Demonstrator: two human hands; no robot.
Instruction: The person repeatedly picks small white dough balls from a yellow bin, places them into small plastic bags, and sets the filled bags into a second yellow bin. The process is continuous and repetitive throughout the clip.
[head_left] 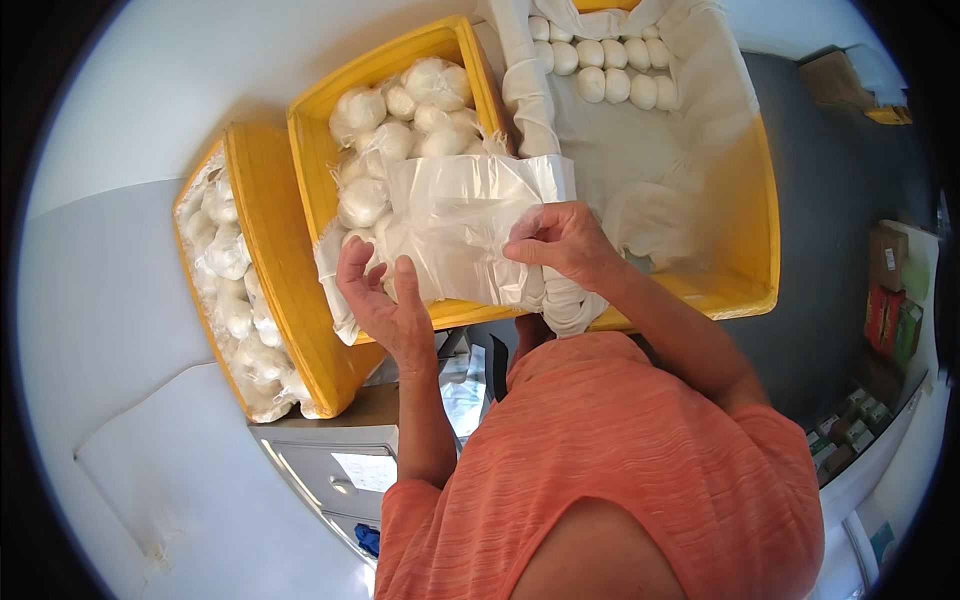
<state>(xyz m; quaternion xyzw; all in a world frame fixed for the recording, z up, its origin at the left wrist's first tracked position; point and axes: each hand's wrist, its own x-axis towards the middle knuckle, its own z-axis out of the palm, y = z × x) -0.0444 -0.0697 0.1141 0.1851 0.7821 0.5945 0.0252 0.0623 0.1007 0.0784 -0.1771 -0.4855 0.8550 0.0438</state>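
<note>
Right of the middle crate [304, 165], a large yellow crate [768, 235] lined with white cloth [640, 150] is seen, its far end cut off. Left of the middle crate, a tilted yellow crate [280, 250] is packed with bagged contents. The near part of the middle crate is covered by a clear plastic bag [450, 205]. Its right end is pinched by the right hand [565, 238]; the left hand [385, 310] is held open, fingers curled, over the near-left edge, and whether the bag is touched there cannot be told. White bundles [437, 85] inside are partly hidden by the bag; white balls [603, 85] are lined up beyond, right of the middle crate.
</note>
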